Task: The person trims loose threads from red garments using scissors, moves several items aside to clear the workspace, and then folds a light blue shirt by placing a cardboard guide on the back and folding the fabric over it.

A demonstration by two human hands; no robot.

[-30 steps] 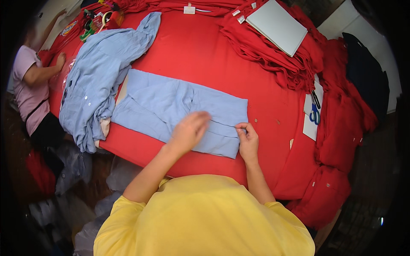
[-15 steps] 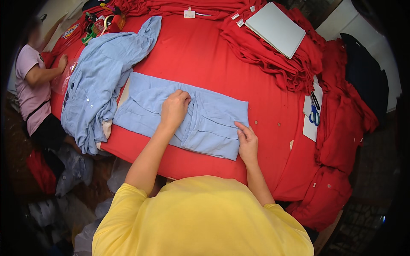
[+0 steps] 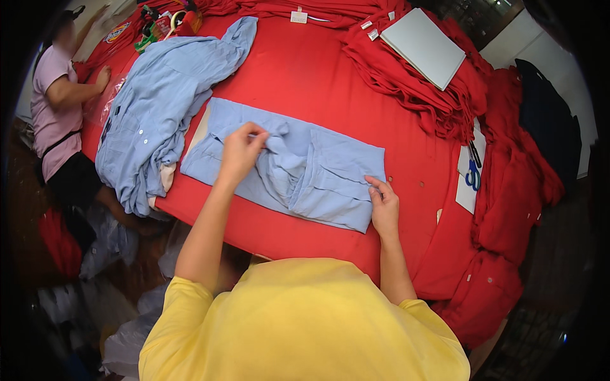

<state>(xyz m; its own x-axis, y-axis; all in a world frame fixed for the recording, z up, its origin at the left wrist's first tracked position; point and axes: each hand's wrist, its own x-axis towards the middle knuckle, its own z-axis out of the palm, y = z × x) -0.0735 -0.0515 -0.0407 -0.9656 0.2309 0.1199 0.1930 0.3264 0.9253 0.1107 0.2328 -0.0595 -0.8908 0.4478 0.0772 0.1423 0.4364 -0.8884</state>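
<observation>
A light-blue garment (image 3: 343,171) lies folded into a long rectangle in front of me, its middle bunched up and creased. My left hand (image 3: 243,151) is closed in a pinch at the raised cloth over its left half. My right hand (image 3: 385,206) rests at its right edge, index finger stretched out and thumb apart. A cream strip (image 3: 198,130) shows along the garment's left end; what it belongs to is hidden. Left of it, a loose light-blue buttoned shirt (image 3: 152,108) lies crumpled and hangs toward the near table edge.
Red cloth (image 3: 305,70) covers the table. A red garment pile (image 3: 406,95) bears a pale board (image 3: 424,47). Blue-handled scissors (image 3: 473,176) lie on white paper at right, beside more red clothes (image 3: 515,190). Tape rolls (image 3: 184,22) sit far left, near a person in pink (image 3: 57,95).
My left hand has moved left and slightly up across the folded garment, and the cloth beside it is more bunched. My right hand stays at the right edge. The whole view has shifted slightly.
</observation>
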